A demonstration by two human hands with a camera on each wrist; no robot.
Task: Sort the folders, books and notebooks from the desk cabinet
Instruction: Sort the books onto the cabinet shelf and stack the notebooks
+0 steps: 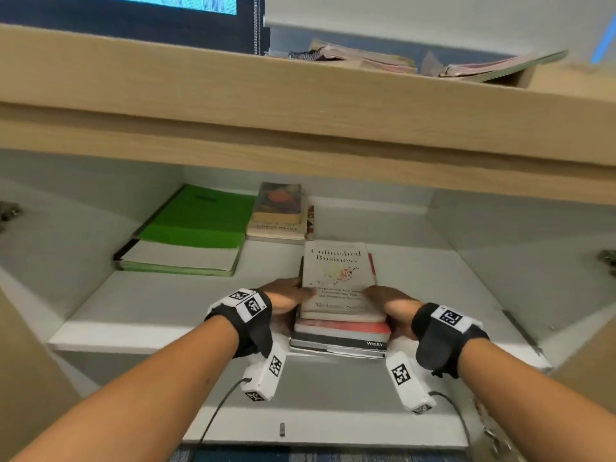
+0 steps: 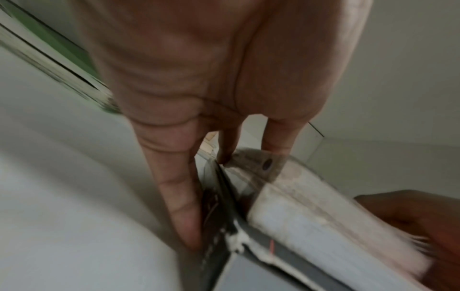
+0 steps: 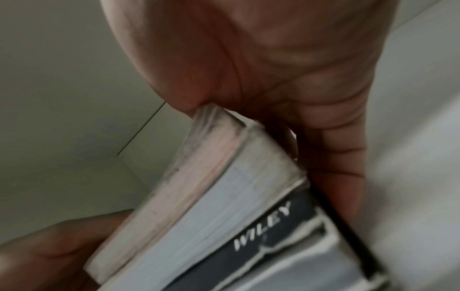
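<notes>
Books lie in a flat stack at the front edge of the cabinet shelf, a white paperback on top, a red-edged one under it and a dark one marked WILEY near the bottom. Left hand and right hand clamp the stack from either side. In the head view both thumbs lie over the top cover. In the left wrist view the fingers run straight down the stack's side toward its base; in the right wrist view the fingers do the same on the other side.

Judging by its thickness, the stack is fairly heavy and stiff, but it is loose: glossy covers may slide on each other, and the lowest book's edge looks worn and frayed. Best hold is low, fingertips under the bottom book, thumbs pressing down on top, squeezed evenly and kept level.

Behind, well apart, lie green folders and a second book pile.
</notes>
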